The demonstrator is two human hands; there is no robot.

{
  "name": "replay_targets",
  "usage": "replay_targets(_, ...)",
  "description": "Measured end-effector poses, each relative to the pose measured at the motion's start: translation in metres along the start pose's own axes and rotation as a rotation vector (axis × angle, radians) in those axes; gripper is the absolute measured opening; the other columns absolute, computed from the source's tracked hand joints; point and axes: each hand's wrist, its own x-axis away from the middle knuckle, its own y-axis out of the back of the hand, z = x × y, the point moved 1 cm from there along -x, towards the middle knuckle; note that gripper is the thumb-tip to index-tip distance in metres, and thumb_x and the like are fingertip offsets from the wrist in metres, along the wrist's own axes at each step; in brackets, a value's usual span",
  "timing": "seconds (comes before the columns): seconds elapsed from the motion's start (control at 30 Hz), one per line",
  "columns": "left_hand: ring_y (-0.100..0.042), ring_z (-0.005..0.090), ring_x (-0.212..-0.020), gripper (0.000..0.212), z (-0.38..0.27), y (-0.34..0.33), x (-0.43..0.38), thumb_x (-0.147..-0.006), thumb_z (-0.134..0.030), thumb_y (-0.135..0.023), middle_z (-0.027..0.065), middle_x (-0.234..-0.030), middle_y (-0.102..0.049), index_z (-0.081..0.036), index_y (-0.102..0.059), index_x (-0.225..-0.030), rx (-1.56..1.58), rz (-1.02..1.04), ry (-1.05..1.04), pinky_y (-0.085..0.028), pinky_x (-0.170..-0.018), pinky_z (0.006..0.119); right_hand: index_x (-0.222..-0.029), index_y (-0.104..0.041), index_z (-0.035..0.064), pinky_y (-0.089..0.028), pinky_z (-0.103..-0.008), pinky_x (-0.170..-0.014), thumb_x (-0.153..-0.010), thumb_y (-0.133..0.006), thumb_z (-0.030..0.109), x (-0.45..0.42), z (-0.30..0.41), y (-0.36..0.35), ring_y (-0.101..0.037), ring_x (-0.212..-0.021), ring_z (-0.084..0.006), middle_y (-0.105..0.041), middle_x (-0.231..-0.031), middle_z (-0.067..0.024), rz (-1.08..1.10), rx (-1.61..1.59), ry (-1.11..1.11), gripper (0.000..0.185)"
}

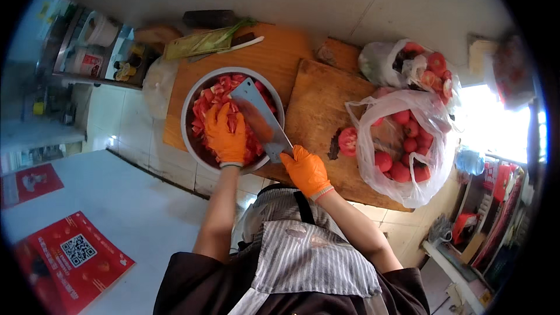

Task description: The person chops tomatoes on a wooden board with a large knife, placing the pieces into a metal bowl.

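Observation:
A large metal bowl [189,140] in front of me is filled with chopped tomato pieces [214,92]. My left hand [226,134], in an orange glove, rests on those pieces with its fingers spread. In an orange glove too, my right hand [306,171] grips the handle of a cleaver [258,118]. The wide blade slants over the bowl, its far end above the tomatoes and its heel past the near right rim. Wet red smears show on the blade. The handle is mostly hidden inside my fist.
Right of the bowl lies a thick wooden cutting board [323,96] with a cut tomato [348,141] beside an open plastic bag [431,183] of tomatoes. Behind it stands another bag [380,63]. A green tray [199,43] with scallions [245,44] sits at the back of the wooden table [280,48].

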Motion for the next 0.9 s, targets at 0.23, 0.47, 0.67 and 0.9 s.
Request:
replay_targets(0.23, -0.031, 0.0440, -0.156, 0.073, 0.000, -0.008, -0.022, -0.096, -0.062, -0.066, 0.0199, -0.162, -0.048, -0.019, -0.057, -0.154, -0.536, 0.373, -0.230, -0.016, -0.123, 0.072, -0.094, -0.067, 0.0053, -0.051, -0.0572, -0.073, -0.099, -0.071, 0.040, 0.040, -0.043, 0.068, -0.068, -0.087, -0.0501, -0.071, -0.088, -0.0266, -0.218, 0.067, -0.147, 0.035)
replay_targets(0.47, -0.062, 0.0402, -0.128, 0.063, -0.131, -0.086, 0.029, -0.095, -0.048, -0.072, 0.0227, -0.147, -0.060, -0.009, -0.062, -0.143, 0.014, 0.820, -0.377, -0.049, -0.110, 0.046, -0.099, -0.072, 0.0044, -0.053, -0.0470, -0.073, -0.097, -0.076, 0.032, 0.130, -0.100, 0.145, -0.073, -0.087, -0.0425, -0.074, -0.090, -0.0227, -0.590, 0.000, -0.358, 0.028)
replay_targets(0.67, -0.068, 0.0262, -0.121, 0.057, -0.174, -0.169, 0.102, -0.090, -0.022, -0.081, 0.0131, -0.134, -0.065, -0.008, -0.059, -0.140, 0.576, 1.322, 0.097, -0.057, -0.098, 0.040, -0.102, -0.075, 0.0035, -0.052, -0.0402, -0.071, -0.096, -0.079, 0.025, 0.163, -0.136, 0.133, -0.071, -0.076, -0.0310, -0.074, -0.087, -0.0179, -0.695, -0.306, -0.480, 0.023)
replay_targets(0.9, -0.069, 0.0162, -0.093, 0.040, -0.134, -0.129, 0.116, -0.090, -0.015, -0.080, 0.0068, -0.111, -0.069, -0.012, -0.061, -0.125, 0.490, 1.160, 0.569, -0.058, -0.075, 0.031, -0.088, -0.063, 0.0036, -0.049, -0.0488, -0.067, -0.096, -0.076, 0.029, 0.142, -0.103, 0.120, -0.063, -0.075, -0.0457, -0.067, -0.079, -0.0225, -0.554, -0.130, -0.381, 0.029)
